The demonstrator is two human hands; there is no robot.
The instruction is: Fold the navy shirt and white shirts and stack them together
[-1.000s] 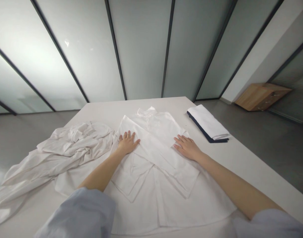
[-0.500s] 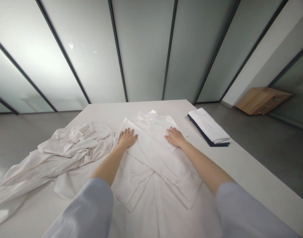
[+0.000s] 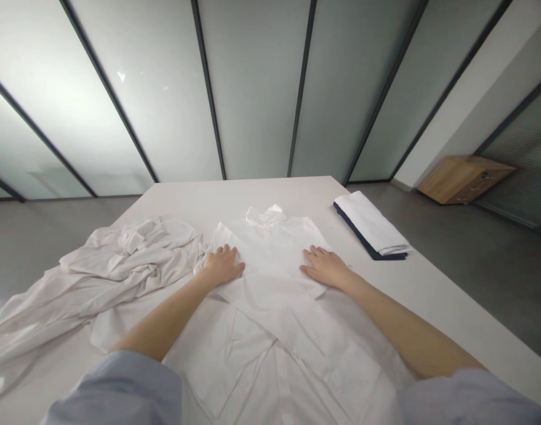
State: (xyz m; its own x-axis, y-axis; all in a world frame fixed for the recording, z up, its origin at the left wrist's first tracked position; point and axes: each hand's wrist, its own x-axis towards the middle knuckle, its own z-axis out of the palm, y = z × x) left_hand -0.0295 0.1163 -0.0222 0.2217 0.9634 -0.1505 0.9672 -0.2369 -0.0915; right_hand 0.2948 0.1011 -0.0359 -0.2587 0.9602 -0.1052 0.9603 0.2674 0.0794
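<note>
A white shirt (image 3: 274,277) lies flat on the white table (image 3: 439,295), collar at the far end and both sleeves folded across its body. My left hand (image 3: 221,265) rests palm down on the shirt's left shoulder edge, fingers stretched out. My right hand (image 3: 326,267) lies flat on the right shoulder edge, fingers spread. Neither hand holds anything.
A crumpled heap of white cloth (image 3: 106,265) lies on the table's left side. A folded stack of white and dark blue cloth (image 3: 372,227) sits at the far right. A wooden box (image 3: 465,177) stands on the floor beyond, and glass panels back the table.
Both hands slid a little toward me along the shirt's sides, staying flat. The shirt lies smoother and closer in view.
</note>
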